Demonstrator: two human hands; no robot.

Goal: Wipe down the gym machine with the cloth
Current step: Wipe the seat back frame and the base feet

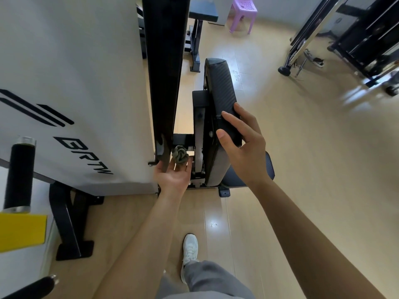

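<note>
While left hand (172, 176) holds balled cloth (180, 155), right hand (244, 145) grips top of upright back pad (222, 87).

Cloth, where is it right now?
Head view, low centre: the cloth is bunched in the left hand, between the black post and the pad that the right hand holds.

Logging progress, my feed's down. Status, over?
Left hand holds bunched cloth by black upright. Right hand grips back pad. Tight gap between upright and pad.
</note>
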